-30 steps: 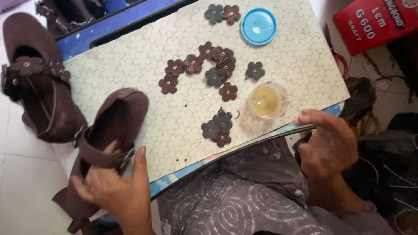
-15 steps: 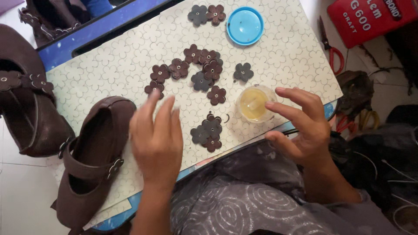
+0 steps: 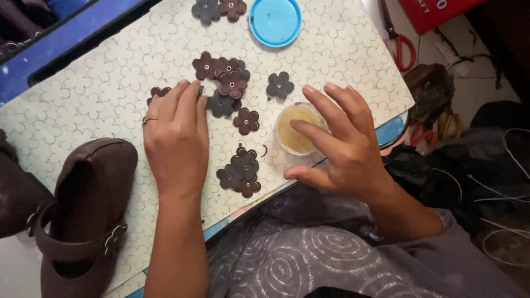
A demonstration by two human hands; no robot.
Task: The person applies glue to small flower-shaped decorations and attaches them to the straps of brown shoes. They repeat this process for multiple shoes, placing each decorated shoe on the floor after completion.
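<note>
Left hand [image 3: 175, 129] lies flat, fingers together, fingertips on leather flowers [image 3: 223, 77] mid-board [image 3: 99, 83]; right hand [image 3: 339, 143] spread open over glue cup [image 3: 295, 129]; shoe [image 3: 88, 209] beside left wrist.

We see soft, even daylight over pale patterned board [image 3: 110, 94]; faint shadows under both hands. Mild sheen on blue lid [image 3: 275, 21] and brown shoe [image 3: 88, 187]. Right corner falls dim, murky. Fingers slightly motion-blurred; frame edges soft, grainy.
</note>
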